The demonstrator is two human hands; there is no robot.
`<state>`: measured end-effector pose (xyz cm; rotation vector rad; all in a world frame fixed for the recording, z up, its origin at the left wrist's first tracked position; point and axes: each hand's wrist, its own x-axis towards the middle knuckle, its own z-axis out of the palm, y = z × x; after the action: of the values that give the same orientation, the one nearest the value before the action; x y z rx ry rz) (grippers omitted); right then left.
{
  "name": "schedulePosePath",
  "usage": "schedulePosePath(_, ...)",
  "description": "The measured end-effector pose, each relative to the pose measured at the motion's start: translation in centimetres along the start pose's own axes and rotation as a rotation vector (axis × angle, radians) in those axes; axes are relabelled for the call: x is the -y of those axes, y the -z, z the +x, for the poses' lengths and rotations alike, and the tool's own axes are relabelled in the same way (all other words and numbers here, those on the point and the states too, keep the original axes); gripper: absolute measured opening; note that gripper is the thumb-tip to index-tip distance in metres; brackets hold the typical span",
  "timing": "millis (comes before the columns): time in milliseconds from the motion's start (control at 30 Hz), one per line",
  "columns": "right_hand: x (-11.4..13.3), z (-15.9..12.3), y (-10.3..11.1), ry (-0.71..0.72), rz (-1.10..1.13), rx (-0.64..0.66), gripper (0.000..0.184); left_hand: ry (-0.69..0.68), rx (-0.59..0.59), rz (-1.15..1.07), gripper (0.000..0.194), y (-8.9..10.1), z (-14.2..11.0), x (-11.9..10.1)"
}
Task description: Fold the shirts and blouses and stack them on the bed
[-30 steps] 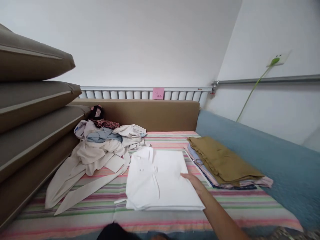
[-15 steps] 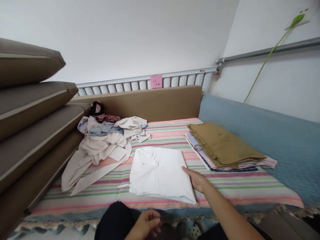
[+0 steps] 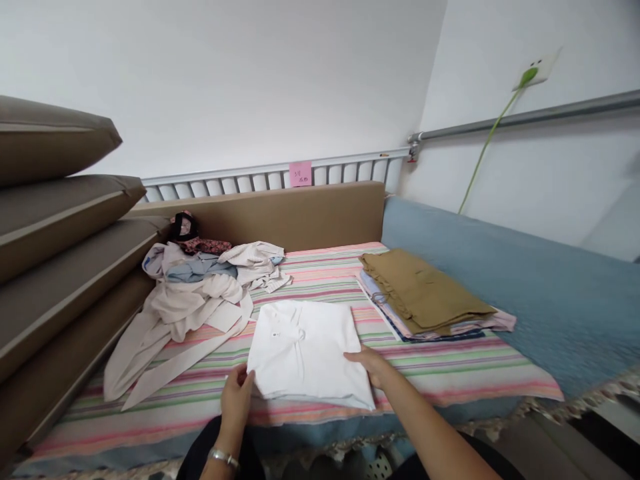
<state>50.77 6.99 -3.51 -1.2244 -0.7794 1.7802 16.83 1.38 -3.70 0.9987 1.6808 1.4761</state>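
With the folded white garment (image 3: pixel 320 360) as the landmark, the largest thing is the striped cloth (image 3: pixel 323 268) spread on the bed beneath it, a flat bed for the fabric. To its left rises a stack of thick cushions (image 3: pixel 65 273), probably piled up at the side to save lying room. A blue padded side (image 3: pixel 475 250) runs along the right, and a long brown cushion (image 3: pixel 310 217) stands upright behind, seemingly as a backrest. The loose heap of clothes (image 3: pixel 195 300) lies left of and beyond the garment, crumpled, while the folded pile (image 3: pixel 425 293) sits to its right, layered flat, likely so that the creases stay neat. The garment itself lies near the bed's front edge, within easy reach. The right hand (image 3: pixel 374 368) grips its right edge, thumb above, apparently to steady the layers. The left hand (image 3: pixel 237 397) is at its left edge, fingers curled; whether they pinch the fabric, I cannot tell. Smallest is the pink note (image 3: pixel 301 175), beyond the garment, above the brown cushion.
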Motion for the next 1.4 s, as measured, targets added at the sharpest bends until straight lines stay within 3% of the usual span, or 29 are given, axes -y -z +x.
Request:
schedulePosePath(267,-0.1,-0.4,0.2,-0.023,-0.010,0.013,0.042,0.031,0.130,-0.028,0.043,1.5,0.4,0.7)
schedulePosePath(433,-0.1,-0.6,0.0,-0.032,-0.010,-0.001,0.045,-0.093,0.181,0.101,0.039,1.4,1.1,0.6)
schedulePosePath(633,-0.1,-0.8,-0.1,-0.052,-0.007,-0.026,0.045,-0.256,0.291,0.259,0.026,1.7,1.9,-1.3)
schedulePosePath(767,-0.1,-1.0,-0.2,-0.045,0.006,-0.023,0.047,-0.298,0.389,0.310,0.037,1.9,2.0,-2.7)
schedulePosePath(933,-0.1,-0.9,-0.2,-0.038,-0.008,-0.045,0.048,-0.162,0.539,0.355,0.053,1.6,2.4,-3.7)
schedulePosePath(1133,0.0,-1.1,-0.5,-0.040,0.003,-0.077,0.056,0.043,0.662,0.397,0.038,0.9,4.2,-4.8)
schedulePosePath(1267,0.0,-1.2,-0.6,-0.057,0.011,-0.092,0.056,0.085,0.670,0.400,0.016,0.5,4.8,-5.1)
schedulePosePath(1400,0.0,-1.2,-1.0,-0.056,0.028,-0.087,0.052,0.046,0.609,0.338,0.020,0.7,4.9,-4.9)
